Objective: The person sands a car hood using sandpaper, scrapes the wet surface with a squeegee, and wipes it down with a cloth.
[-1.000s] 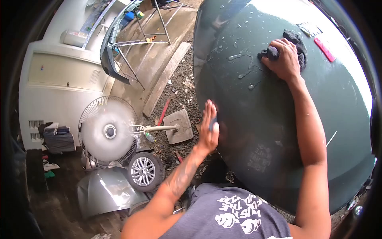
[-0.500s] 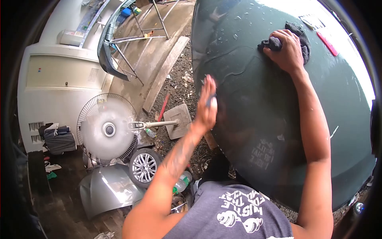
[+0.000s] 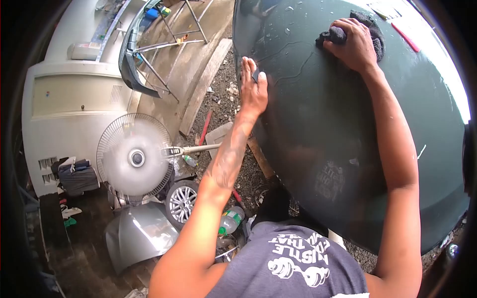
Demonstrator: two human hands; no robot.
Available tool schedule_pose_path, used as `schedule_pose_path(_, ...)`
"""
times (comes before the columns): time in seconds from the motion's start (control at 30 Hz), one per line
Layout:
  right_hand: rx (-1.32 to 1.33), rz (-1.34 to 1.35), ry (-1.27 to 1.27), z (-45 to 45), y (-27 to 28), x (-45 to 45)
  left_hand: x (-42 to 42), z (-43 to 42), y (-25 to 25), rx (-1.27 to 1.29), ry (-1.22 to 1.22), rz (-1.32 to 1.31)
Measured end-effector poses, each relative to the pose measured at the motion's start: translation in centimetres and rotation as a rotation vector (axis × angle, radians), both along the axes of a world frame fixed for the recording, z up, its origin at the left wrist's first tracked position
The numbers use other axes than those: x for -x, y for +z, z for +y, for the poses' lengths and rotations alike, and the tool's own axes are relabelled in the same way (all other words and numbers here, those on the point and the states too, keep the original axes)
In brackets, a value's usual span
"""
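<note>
A dark green car body panel point(image 3: 308, 124), wet with drops and trickles of water, fills the right side. Flat along its left edge lies my left hand point(image 3: 254, 89), fingers stretched out, with a small dark sheet point(image 3: 256, 75) like sandpaper pinched under the thumb. The sheet's underside is hidden. My right hand point(image 3: 354, 45) grips a bunched black cloth point(image 3: 376, 42) on the panel's upper part. A red flat strip point(image 3: 405, 37) rests on the panel just right of the cloth.
A standing fan point(image 3: 136, 158) is at the left, its blades blurred. Below it are a grey car panel point(image 3: 141, 236), a wheel point(image 3: 182, 202) and a plastic bottle point(image 3: 231, 220). A metal stand point(image 3: 171, 47) holds a bumper point(image 3: 130, 64). Gravel and a wooden plank point(image 3: 206, 87) lie beyond my left arm.
My left hand has slid up and slightly left along the panel's edge with the small dark sheet. My right hand stays closed on the cloth; the view has shifted a little.
</note>
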State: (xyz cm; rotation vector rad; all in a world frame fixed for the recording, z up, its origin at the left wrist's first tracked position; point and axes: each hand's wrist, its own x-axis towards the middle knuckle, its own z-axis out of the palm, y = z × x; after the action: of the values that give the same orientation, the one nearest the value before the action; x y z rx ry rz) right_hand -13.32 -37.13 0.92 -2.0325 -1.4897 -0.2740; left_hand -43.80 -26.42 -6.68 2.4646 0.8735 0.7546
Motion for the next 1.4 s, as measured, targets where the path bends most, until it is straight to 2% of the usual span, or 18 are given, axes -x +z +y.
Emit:
schedule_pose_path(0.03,-0.001,-0.001,0.013,0.1,0.3,0.0,0.1,-2.0,-0.5,0.000,0.041,-0.021)
schedule_pose_path(0.1,0.085,0.012,0.033,0.1,0.4,-0.1,3.6,-10.9,0.1,0.040,-0.090,-0.039)
schedule_pose_path(0.17,0.005,-0.004,0.017,0.4,-0.7,-0.2,6.6,-15.2,-1.3,0.131,-0.164,-0.042)
schedule_pose_path(0.23,-0.060,-0.041,0.017,0.2,-1.2,-0.3,5.4,-9.2,-0.7,0.041,-0.226,-0.012)
schedule_pose_path(0.3,-0.073,-0.056,0.005,0.4,-1.1,-0.2,1.9,-1.7,0.9,0.046,-0.148,-0.059)
schedule_pose_path(0.37,-0.036,-0.054,-0.001,0.1,-0.7,0.1,0.6,2.6,-1.4,0.024,-0.032,0.003)
schedule_pose_path(0.47,-0.024,-0.041,0.017,0.5,-0.2,0.1,4.1,-9.8,0.9,0.074,-0.111,-0.101)
schedule_pose_path(0.5,-0.023,-0.011,0.018,0.2,-0.5,0.0,6.4,-13.0,-0.9,0.131,-0.123,-0.046)
schedule_pose_path(0.57,-0.031,0.020,0.009,-0.1,-0.3,0.2,7.6,-12.4,-1.3,0.092,-0.242,-0.009)
schedule_pose_path(0.63,-0.036,0.004,0.012,0.2,-0.3,0.2,5.0,-6.5,0.1,-0.015,-0.268,0.001)
schedule_pose_path(0.73,0.002,-0.001,0.019,0.0,0.2,0.0,1.2,0.1,0.5,-0.036,-0.117,0.048)
schedule_pose_path(0.83,-0.125,-0.088,-0.012,0.7,-1.6,-0.4,3.0,-7.3,-0.1,0.000,-0.081,-0.015)
schedule_pose_path(0.9,-0.092,-0.038,0.006,0.6,-0.6,0.0,6.3,-13.8,-1.1,0.082,-0.187,-0.035)
schedule_pose_path(1.03,-0.041,0.015,0.037,0.3,-0.2,0.3,3.1,-4.3,0.0,0.017,-0.225,-0.006)
schedule_pose_path(1.1,-0.028,0.016,0.028,0.1,0.3,0.2,0.3,0.7,0.2,-0.021,-0.108,0.074)
schedule_pose_path(1.17,-0.006,0.013,0.036,0.1,0.1,0.3,1.2,-3.2,-0.1,-0.048,-0.100,0.014)
schedule_pose_path(1.3,-0.061,-0.001,0.031,0.5,-0.7,0.0,5.5,-17.7,0.0,0.183,-0.131,-0.042)
schedule_pose_path(1.4,-0.057,-0.019,0.047,0.3,-0.2,0.1,2.1,-8.6,1.9,0.045,-0.213,-0.072)
